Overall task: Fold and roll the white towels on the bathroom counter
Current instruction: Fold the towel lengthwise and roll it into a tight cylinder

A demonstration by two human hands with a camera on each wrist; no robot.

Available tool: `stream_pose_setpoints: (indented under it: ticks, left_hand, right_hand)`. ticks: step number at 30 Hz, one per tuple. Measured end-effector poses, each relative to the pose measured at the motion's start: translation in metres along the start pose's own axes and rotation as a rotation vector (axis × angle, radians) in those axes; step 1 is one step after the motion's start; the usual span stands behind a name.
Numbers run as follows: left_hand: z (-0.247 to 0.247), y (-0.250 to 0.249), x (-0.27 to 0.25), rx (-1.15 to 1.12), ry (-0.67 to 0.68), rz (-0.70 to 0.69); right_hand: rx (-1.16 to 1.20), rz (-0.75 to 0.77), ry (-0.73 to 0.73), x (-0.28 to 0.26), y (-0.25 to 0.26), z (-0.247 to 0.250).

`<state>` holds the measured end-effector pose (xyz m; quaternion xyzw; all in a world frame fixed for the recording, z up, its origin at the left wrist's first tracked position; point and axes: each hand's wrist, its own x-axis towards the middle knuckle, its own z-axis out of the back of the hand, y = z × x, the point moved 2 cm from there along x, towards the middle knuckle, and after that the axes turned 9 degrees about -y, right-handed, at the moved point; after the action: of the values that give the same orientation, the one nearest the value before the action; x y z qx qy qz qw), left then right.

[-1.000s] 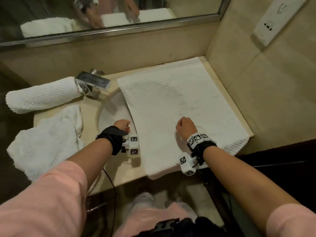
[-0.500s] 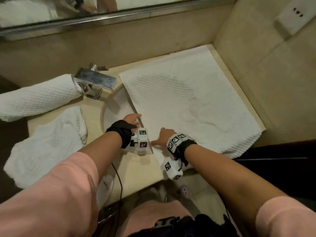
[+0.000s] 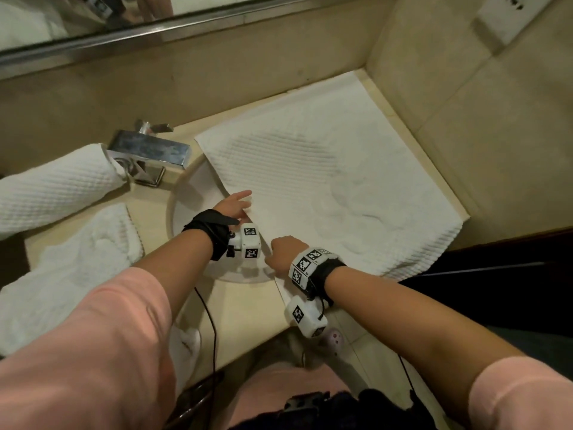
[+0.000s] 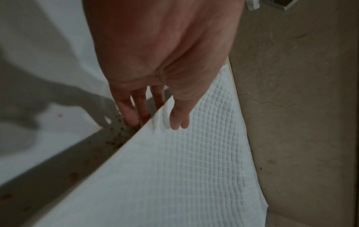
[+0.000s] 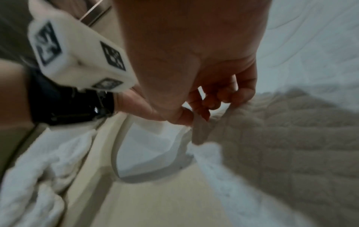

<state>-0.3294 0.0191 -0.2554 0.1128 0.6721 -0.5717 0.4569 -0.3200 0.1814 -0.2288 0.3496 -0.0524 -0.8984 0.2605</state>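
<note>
A white waffle towel (image 3: 325,187) lies spread flat on the right of the counter, with its left edge over the sink (image 3: 189,206). My left hand (image 3: 237,204) is at that left edge. In the left wrist view its fingers (image 4: 134,110) run under the towel (image 4: 174,176) and the thumb lies on top. My right hand (image 3: 282,251) is at the near left corner. There, in the right wrist view, thumb and forefinger (image 5: 191,114) pinch the towel's hem (image 5: 272,145).
A rolled white towel (image 3: 55,187) lies at the far left beside the chrome faucet (image 3: 148,150). A crumpled white towel (image 3: 71,274) sits nearer on the left of the counter (image 3: 242,308). A tiled wall (image 3: 465,103) bounds the counter on the right, and a mirror (image 3: 62,23) runs along the back.
My right hand has moved left from the towel's near middle to its near left corner. My left hand has uncurled from a fist and reached forward onto the left edge.
</note>
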Motion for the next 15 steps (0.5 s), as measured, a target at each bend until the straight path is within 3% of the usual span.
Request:
stream_pose_setpoints:
  ticks: [6, 15]
  left_hand:
    - [-0.002, -0.021, 0.027, 0.062, -0.081, -0.106]
    - [-0.04, -0.08, 0.03, 0.348, -0.516, -0.323]
  right_hand:
    - [0.345, -0.016, 0.034, -0.023, -0.027, 0.027]
    - [1.06, -0.227, 0.068, -0.056, -0.098, 0.059]
